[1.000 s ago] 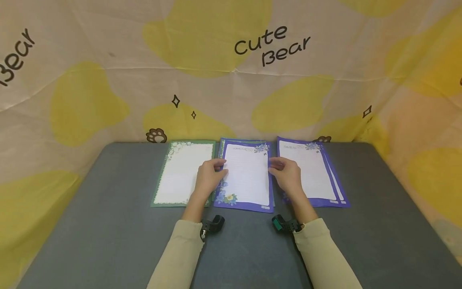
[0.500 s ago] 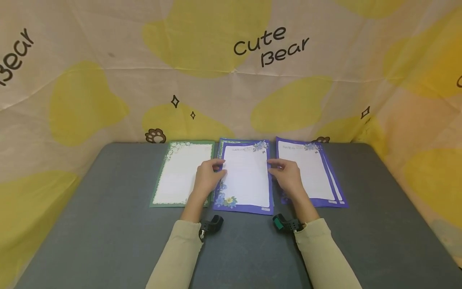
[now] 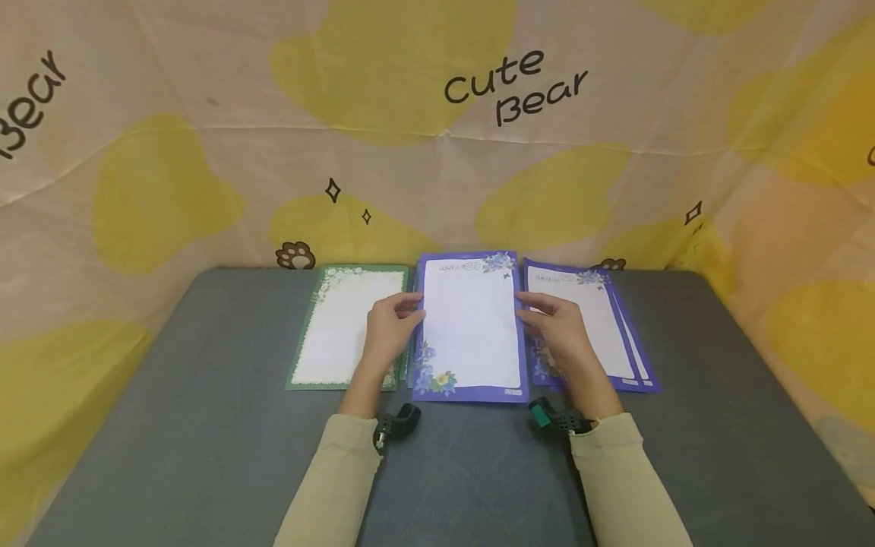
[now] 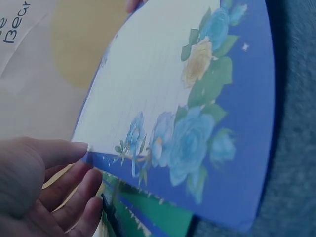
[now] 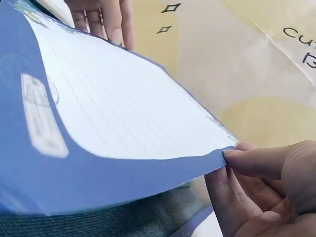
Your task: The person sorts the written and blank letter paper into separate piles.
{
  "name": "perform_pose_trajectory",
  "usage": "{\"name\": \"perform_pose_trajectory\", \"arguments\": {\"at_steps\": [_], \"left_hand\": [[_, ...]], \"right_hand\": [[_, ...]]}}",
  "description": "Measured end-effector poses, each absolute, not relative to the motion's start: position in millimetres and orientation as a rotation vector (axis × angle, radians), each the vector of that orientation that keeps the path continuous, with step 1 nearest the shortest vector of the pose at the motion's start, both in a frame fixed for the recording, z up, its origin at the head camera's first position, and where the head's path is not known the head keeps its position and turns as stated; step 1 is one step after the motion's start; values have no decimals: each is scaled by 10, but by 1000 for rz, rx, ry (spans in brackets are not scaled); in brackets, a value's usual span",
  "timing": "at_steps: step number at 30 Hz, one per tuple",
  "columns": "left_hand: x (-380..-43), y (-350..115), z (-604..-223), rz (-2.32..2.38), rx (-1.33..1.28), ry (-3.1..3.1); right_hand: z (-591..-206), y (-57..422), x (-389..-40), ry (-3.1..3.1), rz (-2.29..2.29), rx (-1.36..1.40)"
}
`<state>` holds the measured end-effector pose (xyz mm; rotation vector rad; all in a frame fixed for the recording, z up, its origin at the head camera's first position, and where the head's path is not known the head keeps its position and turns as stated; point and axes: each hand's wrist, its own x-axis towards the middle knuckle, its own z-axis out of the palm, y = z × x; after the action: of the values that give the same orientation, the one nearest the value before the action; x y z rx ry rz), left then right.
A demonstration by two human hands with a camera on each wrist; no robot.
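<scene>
Between both hands is a sheet of blue-bordered writing paper with blue roses in its corners. My left hand pinches its left edge; in the left wrist view the thumb lies on top and the fingers are beneath. My right hand pinches the right edge, thumb over and fingers under, as the right wrist view shows. The sheet is lifted and bowed a little in the wrist views. Below it in the left wrist view, green-bordered paper shows; most of what lies under the sheet is hidden.
To the left lies a green-bordered sheet with white flowers. On the right, blue-bordered sheets overlap slightly fanned. All lie near the back edge of the grey table, before a hanging cloth printed with yellow patches.
The pinched blue-bordered sheet has risen off the papers beneath and shifted slightly right. My right hand has moved a little right; the left has moved slightly left and up.
</scene>
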<state>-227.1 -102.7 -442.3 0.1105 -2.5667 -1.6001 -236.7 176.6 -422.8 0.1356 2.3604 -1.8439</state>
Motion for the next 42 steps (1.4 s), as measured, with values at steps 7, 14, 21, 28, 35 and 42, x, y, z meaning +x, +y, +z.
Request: {"name": "perform_pose_trajectory", "arguments": {"at_steps": [7, 14, 21, 28, 35, 42], "left_hand": [[-2251, -980, -4393, -1820, 85, -2504], [-2245, -891, -4362, -1930, 49, -2489], [-2220, -781, -4269, -1851, 22, -2505], [-2243, -625, -4213, -1790, -97, -2553], [-2272, -349, -4170, -1678, -159, -2641], [-2327, -8, -4163, -1605, -232, -2736]], "right_hand": [[-4206, 1874, -2339, 2365, -1864, 193], [-4167, 1966, -2296, 2392, -1869, 184], [-4108, 2075, -2245, 2452, -1805, 150], [-4111, 2256, -2227, 2586, -1704, 158], [-4041, 2468, -2202, 2684, -1607, 190], [-4013, 2739, -2219, 2732, -1504, 237]]}}
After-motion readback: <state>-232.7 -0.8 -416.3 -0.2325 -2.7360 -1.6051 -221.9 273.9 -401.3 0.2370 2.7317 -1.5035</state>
